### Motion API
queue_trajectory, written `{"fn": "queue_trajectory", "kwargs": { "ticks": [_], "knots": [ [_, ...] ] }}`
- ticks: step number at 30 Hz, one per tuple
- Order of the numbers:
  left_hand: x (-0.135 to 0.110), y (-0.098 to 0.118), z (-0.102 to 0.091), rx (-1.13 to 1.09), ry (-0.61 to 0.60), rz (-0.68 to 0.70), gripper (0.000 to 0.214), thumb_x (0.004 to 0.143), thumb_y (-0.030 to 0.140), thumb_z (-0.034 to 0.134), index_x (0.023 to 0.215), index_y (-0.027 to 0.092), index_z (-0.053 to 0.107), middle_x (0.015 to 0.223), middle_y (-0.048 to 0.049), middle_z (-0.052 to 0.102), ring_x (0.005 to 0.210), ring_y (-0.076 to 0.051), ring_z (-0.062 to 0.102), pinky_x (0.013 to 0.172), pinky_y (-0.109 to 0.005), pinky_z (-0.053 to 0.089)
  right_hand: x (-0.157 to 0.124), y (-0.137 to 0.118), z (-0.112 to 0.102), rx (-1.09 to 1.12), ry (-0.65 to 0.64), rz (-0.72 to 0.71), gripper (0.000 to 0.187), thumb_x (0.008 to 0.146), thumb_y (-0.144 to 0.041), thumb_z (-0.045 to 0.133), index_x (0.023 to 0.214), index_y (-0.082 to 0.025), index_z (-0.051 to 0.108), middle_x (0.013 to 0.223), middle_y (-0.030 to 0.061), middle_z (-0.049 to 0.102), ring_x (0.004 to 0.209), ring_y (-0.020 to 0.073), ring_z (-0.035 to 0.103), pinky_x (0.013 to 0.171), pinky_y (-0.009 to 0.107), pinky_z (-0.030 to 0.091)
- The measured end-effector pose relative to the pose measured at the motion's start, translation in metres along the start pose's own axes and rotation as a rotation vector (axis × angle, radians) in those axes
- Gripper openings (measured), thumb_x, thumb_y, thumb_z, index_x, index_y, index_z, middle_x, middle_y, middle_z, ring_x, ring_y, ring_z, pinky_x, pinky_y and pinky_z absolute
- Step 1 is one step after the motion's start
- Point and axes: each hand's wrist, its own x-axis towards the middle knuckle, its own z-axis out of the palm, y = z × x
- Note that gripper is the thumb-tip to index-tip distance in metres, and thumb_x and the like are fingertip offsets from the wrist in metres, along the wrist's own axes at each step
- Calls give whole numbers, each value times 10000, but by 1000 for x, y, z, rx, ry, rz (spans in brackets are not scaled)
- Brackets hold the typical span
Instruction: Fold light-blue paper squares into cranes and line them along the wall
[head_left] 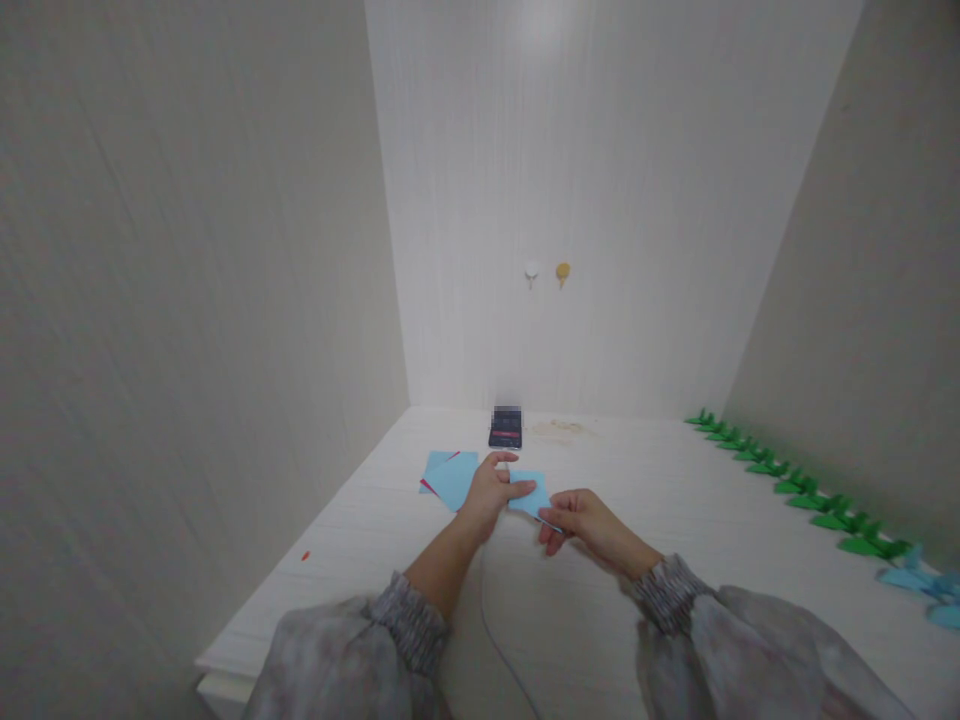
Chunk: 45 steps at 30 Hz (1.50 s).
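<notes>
A small folded piece of light blue paper [529, 482] is held between both hands above the white table. My left hand [491, 495] grips its left side, thumb lying across the top face and fingers behind. At the lower right corner, my right hand [574, 518] pinches the paper between thumb and fingers. Just left of my left hand lie loose sheets of blue paper [450, 478], with a red edge showing among them. The underside of the held paper is hidden.
A phone [505, 428] stands at the back, a white cable [491, 630] running toward me. Green folded paper figures [799, 485] line the right side, with blue ones [919, 578] nearer. An orange scrap [305, 555] lies left. Two hooks [562, 272] hang on the back wall; walls enclose both sides.
</notes>
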Motion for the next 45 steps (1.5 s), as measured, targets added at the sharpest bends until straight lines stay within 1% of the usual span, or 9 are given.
{"fn": "queue_trajectory", "kwargs": {
  "ticks": [6,17,21,24,27,30,35,38,45],
  "knots": [
    [3,0,-4,-60,75,-19,592,425,214,739,909,154,402,560,12,575,460,-118,534,491,-243,415,2,0,-4,-7,-4,-19,280,601,-364,619,612,-88,571,588,48,630,475,126,577,528,266,454],
    [6,-6,-7,-69,148,17,574,443,190,727,906,154,391,514,45,528,439,-101,515,469,-222,404,5,5,-11,-117,9,11,351,613,-465,565,600,-125,478,507,14,603,394,106,542,425,229,413],
    [6,-6,-5,-73,171,24,603,431,187,730,919,155,379,487,62,502,423,-102,508,461,-224,402,6,4,-11,-161,12,-14,337,631,-457,549,608,-132,463,499,0,590,387,96,530,424,222,402],
    [7,-7,-5,-72,189,21,623,422,194,735,928,151,376,509,47,518,442,-109,517,474,-232,408,6,5,-11,-168,10,-15,324,642,-445,543,602,-137,454,494,-4,582,381,93,522,417,222,398],
    [9,-8,-10,-66,227,42,598,420,209,740,906,151,397,511,52,500,460,-102,517,479,-220,401,7,7,-14,-176,17,-26,326,650,-452,533,611,-136,463,505,3,583,394,97,525,422,225,398],
    [10,-8,-17,-36,289,52,557,418,218,741,875,147,430,474,79,429,422,-75,475,444,-193,367,8,8,-18,-184,63,-90,337,655,-464,525,625,-131,483,544,16,590,430,98,534,451,230,408],
    [12,-10,-23,-40,299,64,525,432,228,735,873,142,463,469,87,382,430,-60,454,464,-188,361,5,0,-19,-139,198,-204,343,696,-474,474,666,-134,506,617,27,593,441,84,510,487,242,418],
    [12,-9,-20,-20,295,59,530,431,238,732,882,142,471,479,82,397,434,-60,454,453,-182,343,2,-5,-14,-130,168,-203,327,727,-450,450,691,-132,520,657,34,597,467,84,516,506,240,419],
    [13,-8,-15,3,260,68,502,438,257,723,846,152,449,434,108,335,386,-46,398,415,-169,288,1,-5,-5,-195,121,-129,306,676,-418,520,611,-120,553,544,6,569,433,76,488,470,213,380]
  ]
}}
